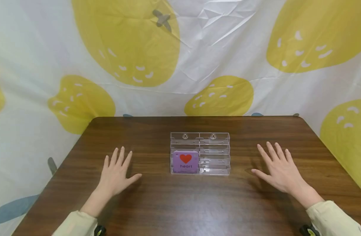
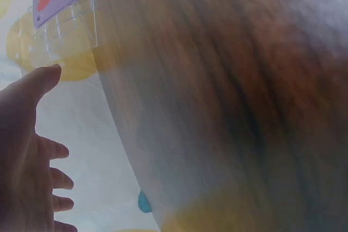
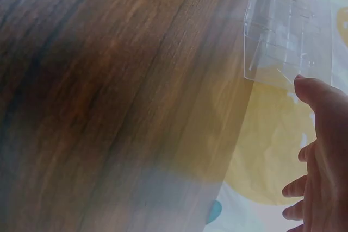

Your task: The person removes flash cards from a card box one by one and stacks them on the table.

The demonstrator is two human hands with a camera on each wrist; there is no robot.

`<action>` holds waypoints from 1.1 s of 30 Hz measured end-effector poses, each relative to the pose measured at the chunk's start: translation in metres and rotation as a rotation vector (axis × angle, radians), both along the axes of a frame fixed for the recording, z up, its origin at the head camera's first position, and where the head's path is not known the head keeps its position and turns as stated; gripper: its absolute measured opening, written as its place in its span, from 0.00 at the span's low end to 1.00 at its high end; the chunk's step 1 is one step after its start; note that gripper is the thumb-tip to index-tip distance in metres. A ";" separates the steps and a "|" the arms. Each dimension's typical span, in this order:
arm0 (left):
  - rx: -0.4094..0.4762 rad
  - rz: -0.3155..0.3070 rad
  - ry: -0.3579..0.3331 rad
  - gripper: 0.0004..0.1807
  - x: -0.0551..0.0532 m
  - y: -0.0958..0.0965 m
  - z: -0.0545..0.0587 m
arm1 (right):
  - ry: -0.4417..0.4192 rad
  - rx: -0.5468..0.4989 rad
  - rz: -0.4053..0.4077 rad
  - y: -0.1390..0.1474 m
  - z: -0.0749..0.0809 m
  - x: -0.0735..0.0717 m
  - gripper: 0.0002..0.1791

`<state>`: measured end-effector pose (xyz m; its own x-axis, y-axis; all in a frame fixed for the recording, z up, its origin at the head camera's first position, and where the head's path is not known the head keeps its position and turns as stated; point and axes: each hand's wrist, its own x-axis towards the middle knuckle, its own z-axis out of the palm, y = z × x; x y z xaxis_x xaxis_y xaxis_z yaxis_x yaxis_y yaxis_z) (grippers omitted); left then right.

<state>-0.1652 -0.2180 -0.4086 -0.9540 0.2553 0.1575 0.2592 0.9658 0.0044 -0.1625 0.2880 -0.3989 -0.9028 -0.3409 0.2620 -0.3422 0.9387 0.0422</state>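
Observation:
A clear plastic tiered card holder (image 1: 214,160) with two columns of pockets stands near the middle of the table. In its lower left pocket sits a purple card (image 1: 177,164) with a red heart and the word "heart"; whether it is one card or a stack, I cannot tell. Left of the holder is my left hand (image 1: 114,175), fingers spread and straight, holding nothing. My right hand (image 1: 280,172) lies to the right of it, fingers also spread, apart from the holder. Both wrist views show the hands (image 2: 22,150) without anything in them.
The brown wood-grain table (image 1: 150,203) has rounded far corners. Behind it and at both sides hangs a white cloth (image 1: 227,39) with large yellow fruit shapes. Dark bands with round devices (image 1: 309,230) show at the wrists, by the pale sleeves (image 1: 333,216).

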 end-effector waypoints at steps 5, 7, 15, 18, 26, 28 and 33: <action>0.023 -0.013 -0.017 0.48 0.000 0.002 0.000 | 0.005 -0.002 0.004 -0.001 0.001 0.000 0.47; 0.038 -0.014 -0.030 0.48 0.000 0.003 0.000 | 0.005 -0.005 0.005 -0.001 0.001 0.000 0.47; 0.071 -0.021 -0.023 0.46 0.000 0.007 -0.001 | 0.002 -0.005 0.008 -0.001 0.000 0.001 0.47; 0.069 -0.021 -0.023 0.46 0.000 0.008 -0.002 | -0.009 -0.007 0.010 -0.002 -0.002 0.001 0.48; 0.092 -0.026 -0.038 0.46 0.002 0.009 -0.004 | -0.014 -0.043 0.026 -0.007 -0.002 0.002 0.49; 0.095 -0.031 -0.038 0.46 0.002 0.010 -0.005 | -0.019 -0.056 0.034 -0.009 -0.002 0.002 0.49; 0.101 -0.043 -0.010 0.46 0.004 0.009 -0.007 | -0.025 -0.080 0.065 -0.015 -0.003 0.001 0.48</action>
<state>-0.1615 -0.2088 -0.4156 -0.9440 0.2795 0.1756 0.3002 0.9482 0.1043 -0.1613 0.2734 -0.4019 -0.8862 -0.3777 0.2684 -0.4022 0.9146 -0.0409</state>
